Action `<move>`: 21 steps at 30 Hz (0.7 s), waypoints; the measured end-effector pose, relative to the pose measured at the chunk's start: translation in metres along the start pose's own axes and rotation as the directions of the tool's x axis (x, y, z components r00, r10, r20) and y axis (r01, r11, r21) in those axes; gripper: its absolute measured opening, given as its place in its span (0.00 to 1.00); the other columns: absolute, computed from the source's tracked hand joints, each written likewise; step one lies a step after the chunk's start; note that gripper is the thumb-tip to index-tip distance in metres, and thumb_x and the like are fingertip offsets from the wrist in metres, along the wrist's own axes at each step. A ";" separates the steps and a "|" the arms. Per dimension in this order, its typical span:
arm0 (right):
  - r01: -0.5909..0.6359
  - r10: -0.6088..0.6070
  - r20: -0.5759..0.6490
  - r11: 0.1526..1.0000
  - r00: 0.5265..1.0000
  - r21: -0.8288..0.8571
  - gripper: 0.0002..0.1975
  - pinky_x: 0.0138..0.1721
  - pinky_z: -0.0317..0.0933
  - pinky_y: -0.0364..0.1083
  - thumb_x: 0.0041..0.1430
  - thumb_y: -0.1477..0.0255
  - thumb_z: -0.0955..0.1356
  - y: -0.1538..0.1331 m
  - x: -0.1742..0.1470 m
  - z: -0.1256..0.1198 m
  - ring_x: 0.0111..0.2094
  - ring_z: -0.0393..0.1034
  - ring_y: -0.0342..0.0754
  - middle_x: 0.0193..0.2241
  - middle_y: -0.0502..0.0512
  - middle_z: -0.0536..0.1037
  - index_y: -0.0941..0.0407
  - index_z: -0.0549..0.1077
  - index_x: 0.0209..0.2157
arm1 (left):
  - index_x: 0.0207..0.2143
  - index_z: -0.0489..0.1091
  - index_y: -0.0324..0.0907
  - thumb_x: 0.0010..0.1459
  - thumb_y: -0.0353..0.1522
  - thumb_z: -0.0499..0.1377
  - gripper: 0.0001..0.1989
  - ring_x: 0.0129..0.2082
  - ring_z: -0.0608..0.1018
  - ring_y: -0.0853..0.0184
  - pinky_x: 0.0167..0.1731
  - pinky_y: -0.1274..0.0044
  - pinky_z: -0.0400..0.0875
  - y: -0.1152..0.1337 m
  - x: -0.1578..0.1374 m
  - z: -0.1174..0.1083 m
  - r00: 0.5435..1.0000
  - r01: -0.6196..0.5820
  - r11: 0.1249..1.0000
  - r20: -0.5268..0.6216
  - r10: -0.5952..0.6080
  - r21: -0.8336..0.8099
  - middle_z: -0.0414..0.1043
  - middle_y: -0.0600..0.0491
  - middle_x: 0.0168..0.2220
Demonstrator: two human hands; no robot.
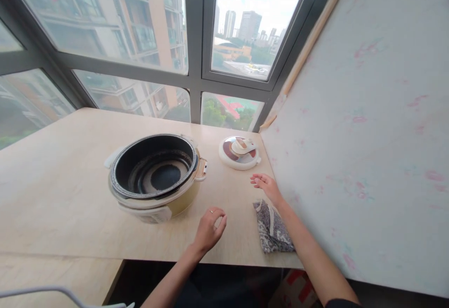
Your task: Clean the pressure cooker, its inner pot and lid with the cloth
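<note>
Nearest the camera are the two bare forearms, at 7 and 5 o'clock of the view. The left hand, wearing a ring, is over the pale surface; its fingers bend loosely, with a gap to the thumb, and are free. I cannot tell whether it touches the surface. The right hand has its fingers stretched out and is free also. At its 6 o'clock lies a folded patterned cloth, partly covered by the forearm. From the left hand, a round cooker stands between 10 and 11 o'clock, its black inner pot uncovered. A white lid with a knob lies at 11 o'clock from the right hand, near but apart. The flowered wall is at 3 o'clock of the view, a cable at 8 o'clock.
</note>
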State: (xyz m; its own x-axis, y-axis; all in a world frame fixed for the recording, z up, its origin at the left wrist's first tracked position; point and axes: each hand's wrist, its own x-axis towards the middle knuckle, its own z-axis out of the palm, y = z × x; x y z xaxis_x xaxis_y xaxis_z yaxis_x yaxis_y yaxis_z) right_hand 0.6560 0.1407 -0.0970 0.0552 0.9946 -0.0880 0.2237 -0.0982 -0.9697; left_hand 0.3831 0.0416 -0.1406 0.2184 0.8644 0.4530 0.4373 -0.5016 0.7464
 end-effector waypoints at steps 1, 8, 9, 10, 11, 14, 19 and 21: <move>0.006 -0.006 -0.012 0.999 1.000 -0.038 0.25 0.42 0.71 0.53 0.51 0.55 0.69 -0.001 0.014 0.000 0.42 0.78 0.54 0.44 0.66 0.80 0.59 0.74 0.44 | 0.33 0.69 0.42 0.65 0.33 0.52 0.09 0.35 0.78 0.62 0.37 0.69 0.75 -0.007 -0.001 0.005 1.000 0.025 1.000 0.016 -0.025 0.012 0.76 0.48 0.33; -0.013 -0.043 -0.142 0.929 0.989 -0.370 0.21 0.52 0.66 0.52 0.54 0.69 0.65 -0.019 0.127 0.016 0.50 0.73 0.53 0.52 0.65 0.76 0.59 0.71 0.49 | 0.32 0.69 0.41 0.66 0.32 0.52 0.10 0.34 0.76 0.64 0.36 0.72 0.71 -0.041 -0.008 0.021 0.984 0.157 0.981 0.065 -0.165 0.110 0.74 0.50 0.32; -0.022 -0.052 -0.158 0.902 0.986 -0.431 0.22 0.56 0.64 0.53 0.55 0.70 0.65 -0.022 0.141 0.020 0.52 0.71 0.54 0.54 0.66 0.74 0.60 0.70 0.51 | 0.32 0.69 0.41 0.66 0.32 0.51 0.11 0.34 0.76 0.64 0.36 0.73 0.70 -0.043 -0.009 0.022 0.983 0.163 0.980 0.061 -0.171 0.112 0.74 0.50 0.32; -0.030 -0.060 -0.167 0.871 0.984 -0.491 0.22 0.58 0.61 0.54 0.56 0.69 0.65 -0.024 0.153 0.024 0.54 0.69 0.56 0.55 0.68 0.72 0.61 0.70 0.52 | 0.32 0.69 0.41 0.66 0.32 0.51 0.11 0.34 0.76 0.64 0.36 0.73 0.70 -0.045 -0.009 0.023 0.983 0.170 0.979 0.054 -0.176 0.114 0.74 0.50 0.32; -0.040 -0.064 -0.171 0.836 0.983 -0.547 0.23 0.60 0.58 0.55 0.57 0.67 0.66 -0.026 0.164 0.029 0.57 0.67 0.58 0.55 0.69 0.71 0.62 0.69 0.53 | 0.32 0.69 0.41 0.66 0.32 0.51 0.10 0.33 0.76 0.64 0.36 0.73 0.69 -0.045 -0.009 0.024 0.982 0.176 0.978 0.045 -0.182 0.115 0.74 0.50 0.32; -0.074 -0.060 -0.169 0.725 0.984 -0.685 0.29 0.61 0.55 0.59 0.59 0.59 0.68 -0.028 0.188 0.044 0.60 0.61 0.64 0.56 0.72 0.68 0.63 0.67 0.56 | 0.31 0.69 0.41 0.66 0.31 0.52 0.10 0.32 0.75 0.65 0.34 0.74 0.68 -0.046 -0.007 0.027 0.980 0.193 0.973 0.017 -0.196 0.127 0.73 0.51 0.30; -0.099 -0.059 -0.163 0.576 0.985 -0.811 0.30 0.55 0.60 0.57 0.63 0.59 0.67 -0.025 0.207 0.060 0.56 0.66 0.64 0.58 0.73 0.64 0.62 0.62 0.61 | 0.30 0.68 0.41 0.65 0.30 0.53 0.10 0.31 0.74 0.65 0.32 0.75 0.65 -0.046 -0.003 0.031 0.976 0.218 0.963 -0.017 -0.218 0.158 0.72 0.51 0.29; -0.093 -0.069 -0.154 0.544 0.986 -0.834 0.28 0.53 0.62 0.56 0.65 0.61 0.66 -0.023 0.210 0.060 0.54 0.68 0.62 0.58 0.72 0.65 0.62 0.63 0.60 | 0.29 0.67 0.41 0.65 0.30 0.53 0.10 0.30 0.74 0.65 0.32 0.75 0.65 -0.045 -0.003 0.032 0.976 0.219 0.961 -0.023 -0.219 0.167 0.71 0.51 0.29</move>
State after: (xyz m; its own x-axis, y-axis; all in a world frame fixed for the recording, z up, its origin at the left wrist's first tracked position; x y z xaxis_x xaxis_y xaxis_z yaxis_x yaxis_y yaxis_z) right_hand 0.6039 0.3537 -0.1066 0.1892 0.9818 0.0156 0.9282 -0.1737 -0.3289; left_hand 0.3906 0.0627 -0.1918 0.0977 0.9522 0.2896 0.6137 -0.2867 0.7357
